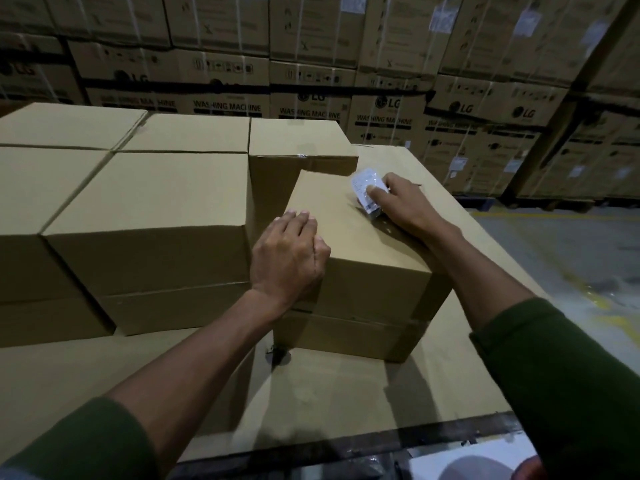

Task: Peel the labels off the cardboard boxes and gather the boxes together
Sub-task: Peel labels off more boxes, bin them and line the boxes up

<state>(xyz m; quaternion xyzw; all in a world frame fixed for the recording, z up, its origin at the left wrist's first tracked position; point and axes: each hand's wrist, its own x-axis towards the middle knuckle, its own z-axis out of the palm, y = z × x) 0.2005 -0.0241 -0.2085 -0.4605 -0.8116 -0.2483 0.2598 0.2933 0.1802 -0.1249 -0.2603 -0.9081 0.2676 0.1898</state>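
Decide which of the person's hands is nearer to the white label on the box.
Right. The right hand pinches the white label at the box's far top edge; the left hand rests on the box's near left corner, apart from the label.

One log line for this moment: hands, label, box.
left hand: braces box corner | right hand: pinches white label, partly lifted | box: beside stacked boxes

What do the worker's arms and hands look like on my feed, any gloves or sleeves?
No gloves: both the left hand and the right hand are bare, with no rings, watch or wristbands visible. Each arm wears a dark green long sleeve, pushed up so the forearms are uncovered. The left sleeve shows only at the bottom corner. No markings or logos can be seen on the fabric.
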